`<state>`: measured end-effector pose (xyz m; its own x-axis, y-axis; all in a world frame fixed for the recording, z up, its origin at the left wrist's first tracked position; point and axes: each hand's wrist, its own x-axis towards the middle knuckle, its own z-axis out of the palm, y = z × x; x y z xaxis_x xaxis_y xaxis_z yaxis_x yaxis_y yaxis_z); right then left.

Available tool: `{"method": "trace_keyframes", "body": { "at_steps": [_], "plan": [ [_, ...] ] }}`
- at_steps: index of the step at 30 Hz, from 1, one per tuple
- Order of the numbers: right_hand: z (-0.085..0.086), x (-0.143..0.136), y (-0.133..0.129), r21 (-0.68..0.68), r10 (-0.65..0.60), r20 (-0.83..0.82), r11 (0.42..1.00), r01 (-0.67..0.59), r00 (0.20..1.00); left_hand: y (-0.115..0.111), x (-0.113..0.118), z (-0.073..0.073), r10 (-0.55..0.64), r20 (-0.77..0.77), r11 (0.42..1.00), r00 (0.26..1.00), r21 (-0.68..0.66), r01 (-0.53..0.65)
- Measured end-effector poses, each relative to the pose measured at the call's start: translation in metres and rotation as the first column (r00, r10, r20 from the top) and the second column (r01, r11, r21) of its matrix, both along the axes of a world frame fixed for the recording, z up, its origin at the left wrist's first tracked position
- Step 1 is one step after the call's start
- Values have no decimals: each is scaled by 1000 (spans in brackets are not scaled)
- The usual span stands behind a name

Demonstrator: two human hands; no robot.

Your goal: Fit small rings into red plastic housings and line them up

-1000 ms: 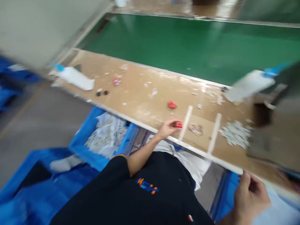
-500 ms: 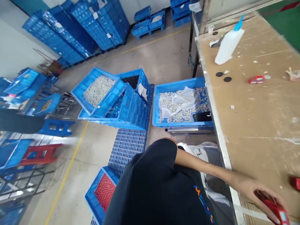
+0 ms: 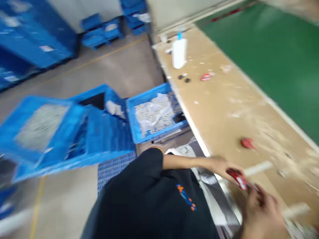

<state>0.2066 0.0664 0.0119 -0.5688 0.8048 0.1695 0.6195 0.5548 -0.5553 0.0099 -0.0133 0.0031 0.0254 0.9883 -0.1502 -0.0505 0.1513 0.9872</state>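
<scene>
My left hand (image 3: 220,167) reaches over the table edge, its fingers closed around a red toy car (image 3: 240,182) with pale windows. Close beside it, at the lower right, is my right hand (image 3: 265,212), blurred, with its fingers curled near the car's end. Something dark shows between those fingers, too smeared to name. Another red toy car (image 3: 247,143) lies on the table beyond my hands. Farther up the table is one more small red toy car (image 3: 205,77).
The brown table (image 3: 211,116) borders a green surface (image 3: 261,59). A white bottle (image 3: 179,53) stands near two black discs (image 3: 187,80). A blue crate (image 3: 132,121) of pale parts adjoins the table. Stacked blue crates (image 3: 99,132) stand left, on a blue pallet (image 3: 112,167).
The view has swung right, bringing more of the table and the green surface in. My right hand has come into view beside the red toy car, which my left hand still holds.
</scene>
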Motion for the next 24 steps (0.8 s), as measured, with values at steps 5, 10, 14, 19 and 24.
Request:
{"method": "trace_keyframes", "body": {
  "at_steps": [5, 10, 14, 19, 24],
  "plan": [
    [-1, -11, -3, 29, -183, -234, 980, 195, 955, 6, 4, -8, -16, -121, 1000, 992, -3, 16],
    [-2, -3, 2, 16, -259, -267, 962, 273, 928, 13, 5, -16, -24, -180, 999, 983, 28, 30],
    [1, 1, 1, -68, -252, -280, 968, 243, 926, 12, 5, -15, -35, -210, 998, 977, 38, 44],
    [-2, -4, 3, -283, -386, -372, 913, 293, 844, 15, 4, -14, -28, -191, 999, 981, 34, 35],
    [-15, -5, 2, -419, -523, -433, 838, 349, 734, 16, 5, -17, -24, -227, 998, 974, 43, 35]
  ]
}}
